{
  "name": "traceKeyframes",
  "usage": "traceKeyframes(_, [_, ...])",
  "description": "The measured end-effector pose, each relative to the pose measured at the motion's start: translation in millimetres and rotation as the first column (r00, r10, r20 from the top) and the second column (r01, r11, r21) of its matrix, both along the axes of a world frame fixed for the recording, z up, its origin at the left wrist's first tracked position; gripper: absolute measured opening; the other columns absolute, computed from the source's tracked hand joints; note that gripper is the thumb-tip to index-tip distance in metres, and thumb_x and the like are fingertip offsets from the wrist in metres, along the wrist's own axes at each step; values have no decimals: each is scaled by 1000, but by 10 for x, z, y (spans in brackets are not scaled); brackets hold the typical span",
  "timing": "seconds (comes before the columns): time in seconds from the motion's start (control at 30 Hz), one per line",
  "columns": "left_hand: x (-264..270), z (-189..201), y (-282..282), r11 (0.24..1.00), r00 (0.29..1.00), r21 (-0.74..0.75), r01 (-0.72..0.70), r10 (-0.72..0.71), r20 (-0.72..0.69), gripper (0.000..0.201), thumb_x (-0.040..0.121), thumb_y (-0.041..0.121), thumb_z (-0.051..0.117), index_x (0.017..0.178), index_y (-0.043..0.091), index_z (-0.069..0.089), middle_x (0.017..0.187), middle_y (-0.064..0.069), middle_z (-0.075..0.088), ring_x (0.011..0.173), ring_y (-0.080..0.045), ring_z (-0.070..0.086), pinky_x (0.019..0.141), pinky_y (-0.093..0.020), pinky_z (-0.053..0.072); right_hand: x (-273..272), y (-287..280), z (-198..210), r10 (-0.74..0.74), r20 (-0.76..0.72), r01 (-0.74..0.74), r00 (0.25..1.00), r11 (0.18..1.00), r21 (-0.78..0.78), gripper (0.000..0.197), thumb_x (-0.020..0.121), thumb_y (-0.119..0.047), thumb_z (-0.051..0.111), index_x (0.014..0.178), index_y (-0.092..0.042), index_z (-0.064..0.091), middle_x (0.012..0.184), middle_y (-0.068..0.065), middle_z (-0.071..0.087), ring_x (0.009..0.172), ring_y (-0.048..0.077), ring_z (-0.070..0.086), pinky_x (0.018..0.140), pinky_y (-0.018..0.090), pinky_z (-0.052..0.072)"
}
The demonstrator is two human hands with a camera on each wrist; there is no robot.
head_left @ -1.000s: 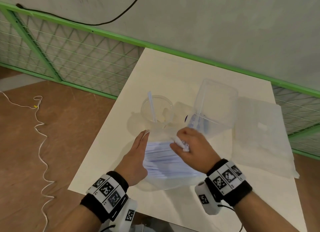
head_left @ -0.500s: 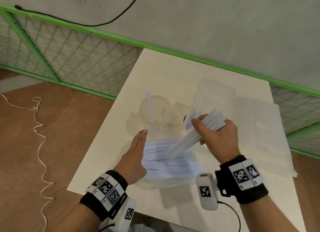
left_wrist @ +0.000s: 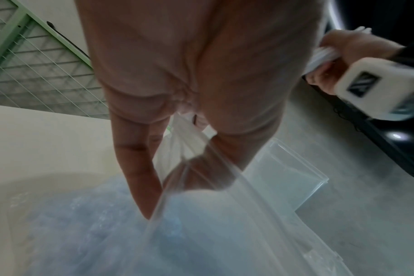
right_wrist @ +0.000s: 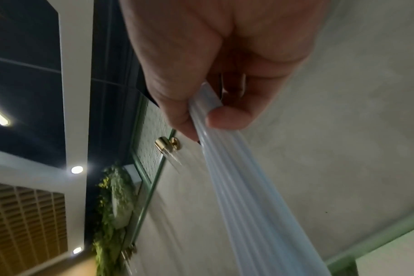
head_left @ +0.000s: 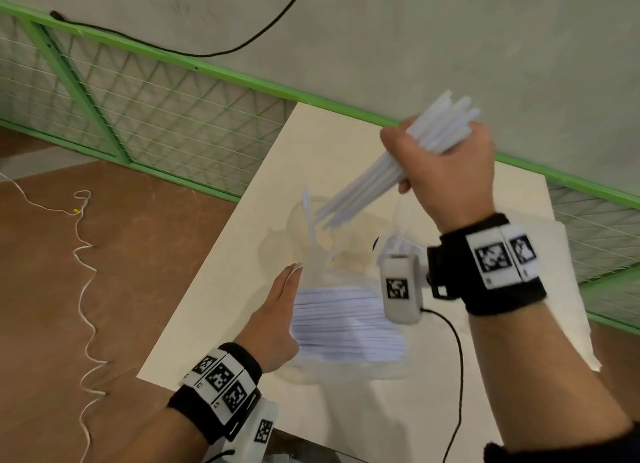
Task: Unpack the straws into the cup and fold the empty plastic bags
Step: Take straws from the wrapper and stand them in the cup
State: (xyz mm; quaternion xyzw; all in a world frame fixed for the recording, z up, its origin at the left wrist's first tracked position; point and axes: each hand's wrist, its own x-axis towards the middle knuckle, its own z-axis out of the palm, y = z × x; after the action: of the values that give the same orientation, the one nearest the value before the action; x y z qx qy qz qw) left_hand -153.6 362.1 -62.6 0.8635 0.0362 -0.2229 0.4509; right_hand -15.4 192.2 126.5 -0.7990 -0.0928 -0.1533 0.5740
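Observation:
My right hand (head_left: 440,164) is raised above the table and grips a bundle of white straws (head_left: 367,185), which shows as long tubes (right_wrist: 248,196) in the right wrist view. The bundle slants down to the left, and its lower ends hang just over the clear cup (head_left: 301,220). One straw (head_left: 308,213) stands in that cup. My left hand (head_left: 277,313) lies along the left side of the clear plastic bag (head_left: 346,327), still full of straws. In the left wrist view, thumb and fingers (left_wrist: 140,168) pinch the bag's open edge (left_wrist: 201,179).
A clear plastic box (left_wrist: 291,177) stands behind the bag, mostly hidden by my right wrist in the head view. Flat clear plastic (head_left: 568,289) lies at the right of the white table (head_left: 346,140). A green mesh fence (head_left: 138,116) runs behind, and a white cord (head_left: 83,272) lies on the floor.
My right hand pulled a bundle of straws out of the bag and lifted it up and back, over the cup. My left hand stayed at the bag.

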Motion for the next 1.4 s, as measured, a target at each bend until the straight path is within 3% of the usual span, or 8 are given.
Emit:
traceKeyframes(0.17, [-2,11,6,1000,1000,3,6,-6,-2,114,72,-11,53,152,38,-10,152,34,-19,118,-16,52,85,-35,56,241,305,-381,56,-124,-87,991,962,-257,32,72,-42,78,69,-12,69,64,5,70,58,21,68,61,41,58])
traceKeyframes(0.3, [-5,-31,12,1000,1000,8,22,-22,14,115,69,-12,51,152,39,-11,152,35,-21,126,-21,49,89,-39,55,195,315,-665,157,-423,-361,893,810,-462,84,58,-66,81,121,-13,63,116,4,65,102,18,63,94,40,51])
traceKeyframes(0.43, [6,-51,2,999,999,16,27,-28,19,116,70,-12,51,152,39,-11,151,35,-21,125,-26,50,89,-41,55,143,120,-580,122,-395,-305,910,844,-442,129,39,-84,70,149,-29,31,142,-3,34,133,19,35,110,40,37])
traceKeyframes(0.57, [12,-32,-6,1000,999,15,27,-28,22,114,70,-13,50,152,38,-11,152,34,-20,128,-17,46,90,-38,55,-159,-82,-498,166,-131,-205,977,895,-397,65,74,-52,76,131,-32,50,121,-9,50,101,7,49,84,19,41])
traceKeyframes(0.67, [6,-10,-21,1000,1000,18,20,-20,0,114,71,-14,50,152,38,-10,153,33,-20,122,-17,50,87,-37,55,-525,-148,-768,337,-133,-360,932,831,-424,29,80,-14,63,106,-26,64,94,-10,63,71,7,56,70,21,45])
traceKeyframes(0.93, [-24,-38,-67,999,998,22,30,-31,50,116,70,-15,52,152,38,-10,154,32,-19,129,-16,45,94,-35,52,-1133,-170,-1926,321,-548,-622,772,201,-757,54,89,-8,55,140,-15,42,139,5,45,119,29,44,95,40,43])
traceKeyframes(1.1, [-81,-36,-79,999,997,41,29,-32,65,116,70,-14,53,152,39,-9,154,32,-18,123,-16,50,88,-35,54,-1206,-145,-2094,306,-506,-552,806,81,-830,54,85,-25,64,134,-15,45,132,6,50,117,31,46,93,41,39])
traceKeyframes(1.4, [-116,-34,-47,998,993,60,34,-40,113,115,69,-11,55,153,36,-8,156,28,-16,133,-15,39,90,-37,54,-1218,-75,-2170,288,-473,-510,833,66,-857,31,80,-26,65,109,-17,63,104,3,64,97,30,57,78,41,41])
